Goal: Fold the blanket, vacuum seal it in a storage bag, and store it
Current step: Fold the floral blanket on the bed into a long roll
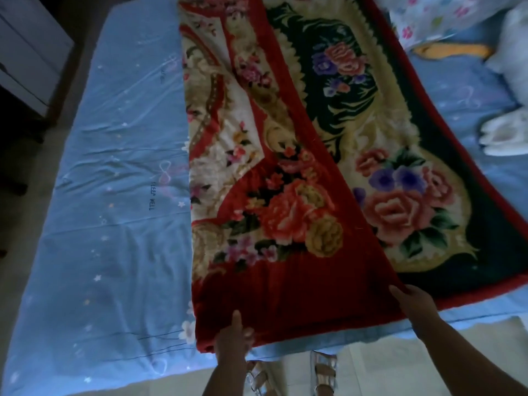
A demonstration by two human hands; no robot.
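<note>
Partly over bedsheet (114, 167), floral blanket (285, 210).

Red floral blanket (285, 195), half-folded over its dark side, flat.

bare sheet (108, 195) left, pillows (508, 52) far-right

bed (108, 224): blue-sheeted, stretching away to the left of your left hand (233, 335).
blanket (285, 224): floral, lies on the bed ahead of both your hands.
flowered cloth (428, 21): on the bed, far beyond your right hand (411, 302).
</note>
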